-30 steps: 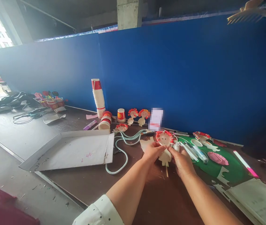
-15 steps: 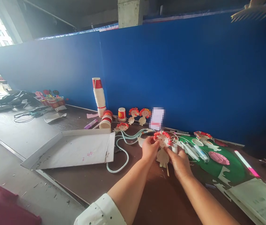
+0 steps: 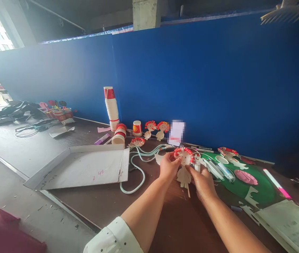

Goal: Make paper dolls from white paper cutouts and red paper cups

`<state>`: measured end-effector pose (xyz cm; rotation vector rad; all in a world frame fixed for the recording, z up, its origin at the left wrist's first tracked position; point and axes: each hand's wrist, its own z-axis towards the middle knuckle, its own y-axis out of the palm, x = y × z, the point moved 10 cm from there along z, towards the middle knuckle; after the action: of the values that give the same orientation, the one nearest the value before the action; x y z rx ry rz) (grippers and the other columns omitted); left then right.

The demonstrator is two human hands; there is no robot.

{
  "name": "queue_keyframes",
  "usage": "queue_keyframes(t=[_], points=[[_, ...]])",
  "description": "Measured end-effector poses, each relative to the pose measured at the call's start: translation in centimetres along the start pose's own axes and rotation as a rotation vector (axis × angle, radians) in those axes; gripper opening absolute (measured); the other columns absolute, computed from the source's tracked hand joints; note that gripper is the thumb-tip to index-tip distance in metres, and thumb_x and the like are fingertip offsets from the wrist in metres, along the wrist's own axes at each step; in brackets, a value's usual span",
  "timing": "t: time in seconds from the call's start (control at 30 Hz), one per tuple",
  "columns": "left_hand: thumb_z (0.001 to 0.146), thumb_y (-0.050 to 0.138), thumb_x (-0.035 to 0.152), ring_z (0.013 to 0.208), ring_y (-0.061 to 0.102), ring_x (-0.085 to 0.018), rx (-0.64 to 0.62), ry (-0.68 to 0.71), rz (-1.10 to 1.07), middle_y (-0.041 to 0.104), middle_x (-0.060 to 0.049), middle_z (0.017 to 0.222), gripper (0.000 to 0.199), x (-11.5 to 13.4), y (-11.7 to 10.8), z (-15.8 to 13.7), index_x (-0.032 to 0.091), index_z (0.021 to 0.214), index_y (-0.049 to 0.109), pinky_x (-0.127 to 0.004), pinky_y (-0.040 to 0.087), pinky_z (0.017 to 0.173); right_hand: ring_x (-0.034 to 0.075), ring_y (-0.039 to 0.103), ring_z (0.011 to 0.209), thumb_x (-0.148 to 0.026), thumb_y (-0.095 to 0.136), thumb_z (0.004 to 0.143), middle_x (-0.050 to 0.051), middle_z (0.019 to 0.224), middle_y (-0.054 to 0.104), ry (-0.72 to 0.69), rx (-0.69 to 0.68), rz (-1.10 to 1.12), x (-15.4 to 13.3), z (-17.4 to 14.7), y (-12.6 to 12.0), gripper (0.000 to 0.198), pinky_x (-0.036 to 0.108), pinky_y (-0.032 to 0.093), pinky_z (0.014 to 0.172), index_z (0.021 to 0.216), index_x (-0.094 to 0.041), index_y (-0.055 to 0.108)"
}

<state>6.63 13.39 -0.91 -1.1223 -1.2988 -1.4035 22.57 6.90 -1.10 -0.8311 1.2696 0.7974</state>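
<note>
A paper doll (image 3: 184, 175) with red curled hair, a drawn face and a cream body is held upright above the dark table. My left hand (image 3: 169, 167) pinches the left side of its head. Round the right side, near the neck, my right hand (image 3: 202, 181) has its thumb on the doll; its other fingers are partly hidden. A small white cylinder (image 3: 197, 166) shows at the right hand's fingers, and I cannot tell what it is. From under the doll a thin stick (image 3: 188, 191) pokes down. Two similar dolls (image 3: 162, 130) lean against the blue partition.
To the left lies a shallow white cardboard tray (image 3: 86, 168), beside a pale green cable (image 3: 136, 189). A tall stack of paper cups (image 3: 111, 109) stands behind. On the right are a green mat (image 3: 264, 191), a pink paper piece (image 3: 246, 177), a marker (image 3: 277, 183) and paper sheets (image 3: 291, 225).
The doll has shifted very slightly to the right in my hands. Both hands keep their hold, and the things on the table have stayed put.
</note>
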Motion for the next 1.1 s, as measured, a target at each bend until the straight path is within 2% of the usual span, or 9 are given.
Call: queue_keyframes(t=[0.17,0.37,0.5,0.77,1.1], points=[[0.072,0.076,0.023,0.088,0.067,-0.019,0.097,0.043,0.077,0.070,-0.012,0.104,0.042,1.6,-1.3,-0.5,0.013,0.110,0.060,-0.029,0.052,0.076,0.026,0.068,0.073,-0.048,0.071,0.067,0.003,0.077,0.074,-0.039,0.000,-0.083,-0.5,-0.2,0.0,0.045,0.034,0.051,0.067,0.103,-0.020,0.069],[0.075,0.067,0.016,0.085,0.065,-0.017,0.178,0.078,0.206,0.070,-0.009,0.095,0.025,2.2,-2.3,-0.5,0.014,0.099,0.060,-0.028,0.050,0.076,0.026,0.068,0.077,-0.046,0.069,0.069,0.003,0.083,0.074,-0.061,-0.026,-0.152,-1.3,-0.7,0.6,0.041,0.034,0.049,0.069,0.100,-0.020,0.068],[0.075,0.065,0.014,0.084,0.065,-0.017,0.192,0.099,0.238,0.071,-0.007,0.094,0.024,2.2,-2.4,-0.5,0.016,0.098,0.061,-0.029,0.049,0.077,0.026,0.068,0.078,-0.046,0.069,0.070,0.004,0.084,0.074,-0.068,-0.017,-0.175,-1.4,-0.8,0.5,0.041,0.033,0.049,0.070,0.101,-0.020,0.068],[0.080,0.060,0.019,0.084,0.066,-0.018,0.175,0.066,0.318,0.072,-0.007,0.094,0.036,1.9,-2.5,-0.5,0.017,0.116,0.060,-0.030,0.049,0.078,0.027,0.068,0.078,-0.047,0.067,0.069,0.003,0.081,0.074,-0.044,-0.005,-0.187,-1.6,-1.0,0.4,0.039,0.034,0.048,0.070,0.098,-0.021,0.068],[0.084,0.058,0.025,0.086,0.066,-0.018,0.126,0.037,0.369,0.073,-0.009,0.097,0.041,2.0,-2.3,-0.4,0.017,0.125,0.061,-0.029,0.049,0.081,0.027,0.069,0.076,-0.051,0.069,0.066,0.004,0.081,0.075,-0.048,0.006,-0.139,-0.2,-0.2,-0.1,0.046,0.033,0.050,0.066,0.099,-0.019,0.070]])
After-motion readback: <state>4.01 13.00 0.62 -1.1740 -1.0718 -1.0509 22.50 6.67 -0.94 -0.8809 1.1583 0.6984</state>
